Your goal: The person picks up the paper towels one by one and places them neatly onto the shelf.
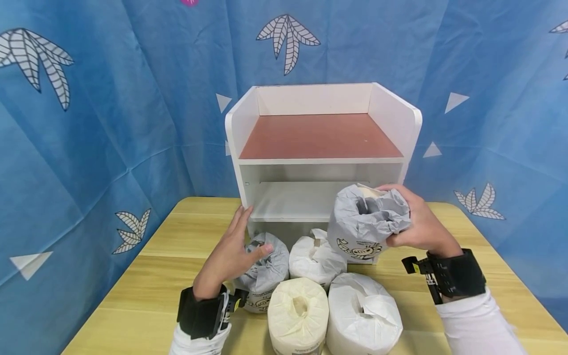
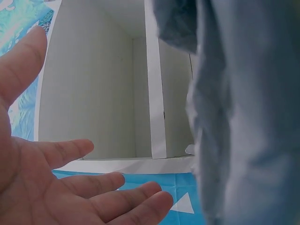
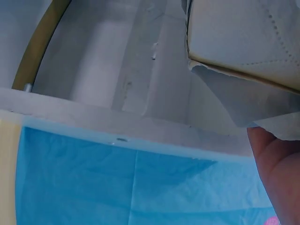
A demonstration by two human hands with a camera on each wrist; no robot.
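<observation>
Grey-wrapped roll [image 1: 367, 220] is sitting raised in the right hand [image 1: 419, 222], fingers curling round it, just before the white shelf unit [image 1: 322, 148]. Yellow wooden table [image 1: 146, 276] is standing against blue leaf-print cloth [image 1: 88, 123]. Five rolls in all: left hand [image 1: 230, 251], fingers straight, is resting on the grey roll [image 1: 264, 271]; then three pale rolls [image 1: 316, 259], [image 1: 298, 313], [image 1: 363, 313] are crowding the shelf front.

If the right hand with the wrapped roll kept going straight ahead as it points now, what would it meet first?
Most likely the white shelf unit. The right hand holds the grey-wrapped roll just in front of its lower opening, so the roll would probably enter that compartment or catch its right side panel; depth is unclear.
</observation>
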